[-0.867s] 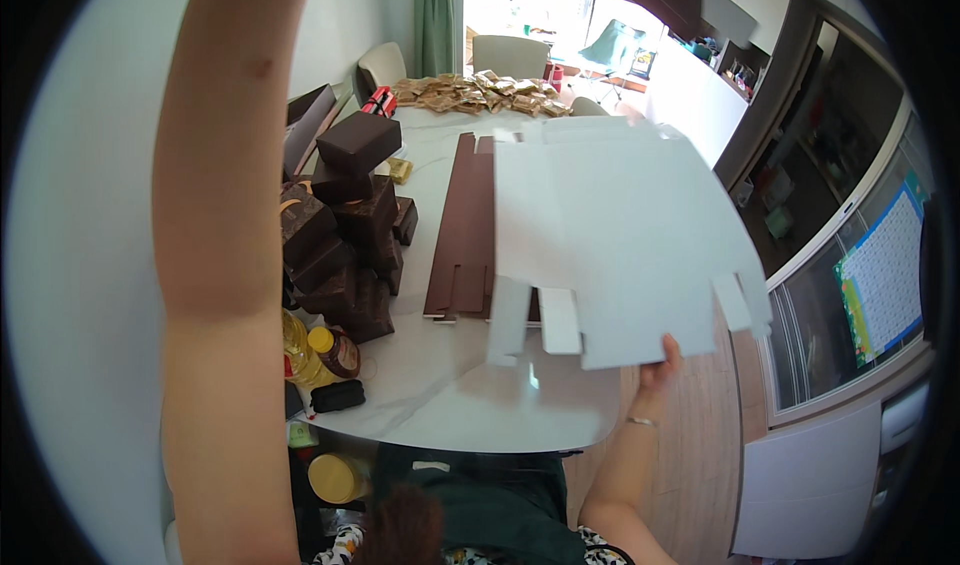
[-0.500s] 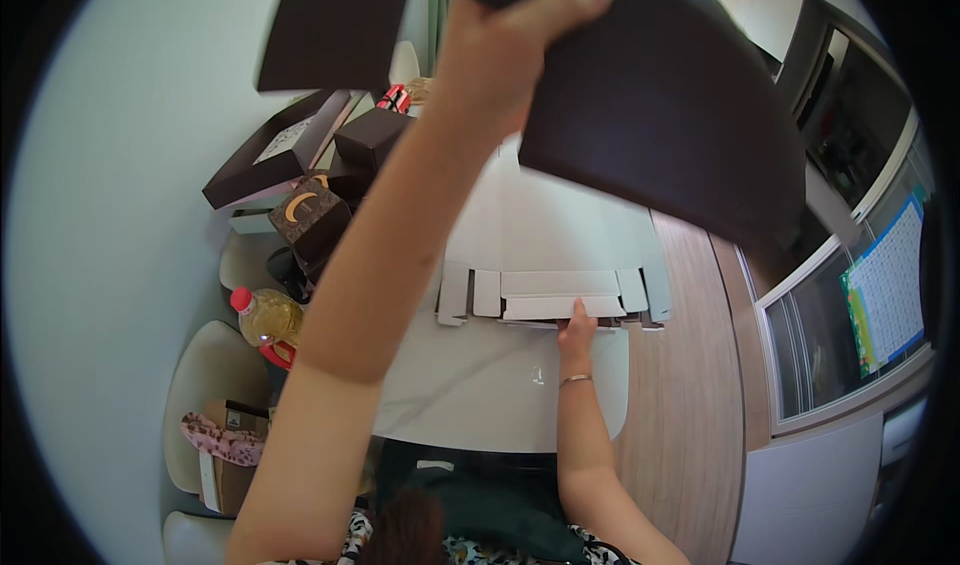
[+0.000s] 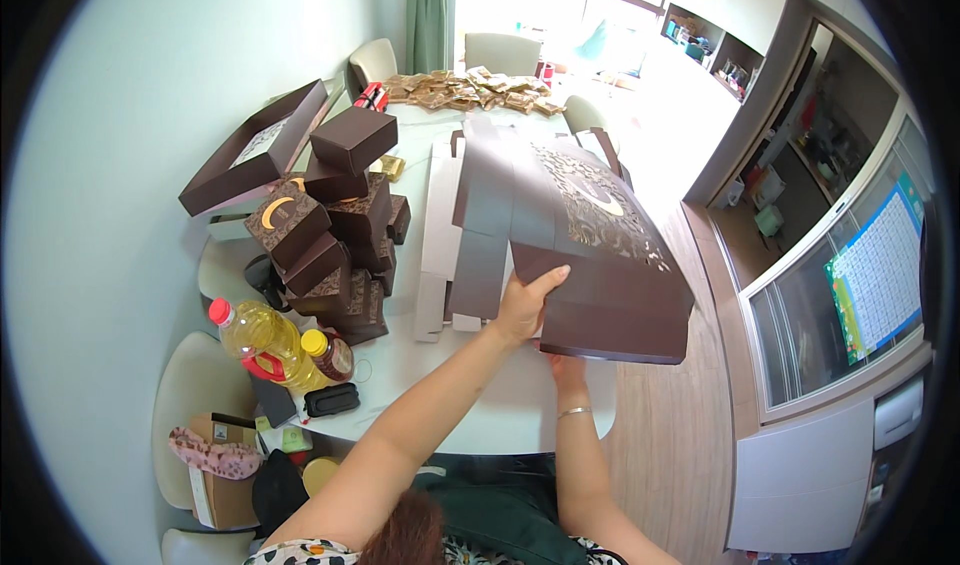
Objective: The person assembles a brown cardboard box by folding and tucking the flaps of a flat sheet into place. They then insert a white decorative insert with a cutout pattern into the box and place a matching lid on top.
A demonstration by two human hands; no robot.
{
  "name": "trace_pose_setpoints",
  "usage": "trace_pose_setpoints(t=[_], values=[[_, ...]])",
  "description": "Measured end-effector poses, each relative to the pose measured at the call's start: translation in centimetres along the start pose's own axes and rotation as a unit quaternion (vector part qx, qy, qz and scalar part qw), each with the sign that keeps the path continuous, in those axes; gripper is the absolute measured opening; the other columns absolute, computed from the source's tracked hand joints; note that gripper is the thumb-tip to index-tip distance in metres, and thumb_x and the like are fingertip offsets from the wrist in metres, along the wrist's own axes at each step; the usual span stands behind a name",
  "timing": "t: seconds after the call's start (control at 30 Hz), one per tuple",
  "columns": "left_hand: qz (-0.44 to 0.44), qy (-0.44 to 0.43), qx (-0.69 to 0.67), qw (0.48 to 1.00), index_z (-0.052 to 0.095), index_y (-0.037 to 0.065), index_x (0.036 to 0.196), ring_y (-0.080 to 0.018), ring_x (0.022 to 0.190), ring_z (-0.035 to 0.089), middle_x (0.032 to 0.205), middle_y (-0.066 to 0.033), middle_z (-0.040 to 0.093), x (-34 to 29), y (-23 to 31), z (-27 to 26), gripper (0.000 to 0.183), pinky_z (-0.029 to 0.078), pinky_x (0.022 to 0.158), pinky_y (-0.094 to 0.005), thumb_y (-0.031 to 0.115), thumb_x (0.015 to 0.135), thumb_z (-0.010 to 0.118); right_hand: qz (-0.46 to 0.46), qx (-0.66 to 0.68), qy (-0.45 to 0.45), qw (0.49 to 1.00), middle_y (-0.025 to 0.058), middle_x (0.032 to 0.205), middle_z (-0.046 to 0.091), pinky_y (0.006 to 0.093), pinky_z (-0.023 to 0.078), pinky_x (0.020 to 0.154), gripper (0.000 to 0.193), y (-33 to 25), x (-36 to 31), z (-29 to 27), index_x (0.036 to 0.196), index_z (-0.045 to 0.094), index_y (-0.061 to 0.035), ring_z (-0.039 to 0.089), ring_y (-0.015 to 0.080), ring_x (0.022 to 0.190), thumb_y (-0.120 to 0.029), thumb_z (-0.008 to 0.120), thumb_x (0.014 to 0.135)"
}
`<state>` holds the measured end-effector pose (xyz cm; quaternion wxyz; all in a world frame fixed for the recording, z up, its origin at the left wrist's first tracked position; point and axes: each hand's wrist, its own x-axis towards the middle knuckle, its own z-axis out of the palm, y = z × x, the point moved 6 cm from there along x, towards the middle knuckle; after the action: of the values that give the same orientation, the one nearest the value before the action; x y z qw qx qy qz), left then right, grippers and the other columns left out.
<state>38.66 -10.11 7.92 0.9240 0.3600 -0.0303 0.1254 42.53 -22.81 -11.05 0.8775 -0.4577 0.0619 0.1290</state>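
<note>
My left hand (image 3: pixel 527 308) pinches the near edge of a flat brown cardboard box blank (image 3: pixel 615 300), thumb on top. The blank is tilted over the table, with a cut-out ornamental pattern (image 3: pixel 590 190) on its far panel. My right hand (image 3: pixel 568 368), a bracelet on its wrist, is just under the blank's near edge; its fingers are hidden. Beneath the blank, more flat cardboard with a white side (image 3: pixel 433 255) lies on the white table (image 3: pixel 450 405).
Brown boxes (image 3: pixel 350 145) are stacked on the table's left, near an open brown tray (image 3: pixel 255 150). Closer stand an oil bottle (image 3: pixel 265 340), a yellow-capped jar (image 3: pixel 330 355) and a black case (image 3: pixel 331 399). Small gold packets (image 3: pixel 470 90) cover the far end. Chairs (image 3: pixel 200 395) line the left.
My left hand has brought the brown box blank down from high up to just above the table. The blank now covers the white cardboard and my right hand's fingers.
</note>
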Motion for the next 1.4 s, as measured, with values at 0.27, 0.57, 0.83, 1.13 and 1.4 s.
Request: trace_pose_setpoints(t=[0.27,0.57,0.83,1.13,1.4], values=[[-0.012,0.156,0.05,0.986,0.051,-0.003,0.117,-0.022,0.098,0.064,0.108,-0.0125,0.062,-1.5,-0.1,-4.2,0.032,0.056,0.082,-0.0364,0.005,0.088,0.061,0.057,0.093,0.004,0.994,0.006,0.119,0.059,0.0383,0.055,0.083,0.041,0.3,0.1,-0.3,0.128,0.05,-0.0124,0.059,0.021,0.107,-0.037,0.053,0.096],[-0.136,0.235,-0.044,0.961,0.059,-0.002,0.107,-0.0239,0.098,0.064,0.105,-0.0123,0.065,-1.4,-5.5,-16.1,0.022,0.055,0.085,-0.0386,0.015,0.093,0.058,0.1,0.094,0.061,0.989,0.0044,0.102,0.063,0.0339,0.056,0.069,0.025,0.3,-0.2,-1.0,0.113,0.057,-0.0128,0.064,0.0189,0.089,-0.028,0.06,0.093],[-0.097,0.229,0.023,0.968,0.052,0.001,0.121,-0.0203,0.107,0.058,0.113,-0.0092,0.062,-4.5,-1.5,-13.9,0.031,0.047,0.093,-0.0366,0.017,0.094,0.056,0.168,-0.145,-0.159,0.962,0.0091,0.109,0.063,0.0467,0.058,0.077,0.04,-3.7,-7.2,-0.2,0.126,0.051,-0.0044,0.063,0.0321,0.104,-0.008,0.062,0.087],[0.062,-0.051,0.5,0.862,0.048,0.007,0.134,-0.0256,0.128,0.046,0.136,-0.0121,0.049,-5.3,-3.5,-12.8,0.058,0.025,0.113,-0.0488,0.037,0.087,0.064,0.106,0.051,-0.089,0.989,0.0142,0.106,0.067,0.0487,0.058,0.079,0.029,-11.1,-4.6,7.2,0.117,0.056,-0.0026,0.068,0.0332,0.088,-0.022,0.058,0.094],[0.276,-0.083,0.82,0.494,0.07,0.013,0.096,-0.025,0.104,0.059,0.097,-0.0038,0.067,-4.7,-0.8,-10.5,0.028,0.03,0.106,-0.0554,0.018,0.069,0.072,0.068,-0.01,-0.108,0.992,0.0122,0.1,0.066,0.0461,0.057,0.074,0.026,-14.2,-5.1,10.9,0.11,0.058,-0.0028,0.068,0.0292,0.084,-0.022,0.057,0.093]])
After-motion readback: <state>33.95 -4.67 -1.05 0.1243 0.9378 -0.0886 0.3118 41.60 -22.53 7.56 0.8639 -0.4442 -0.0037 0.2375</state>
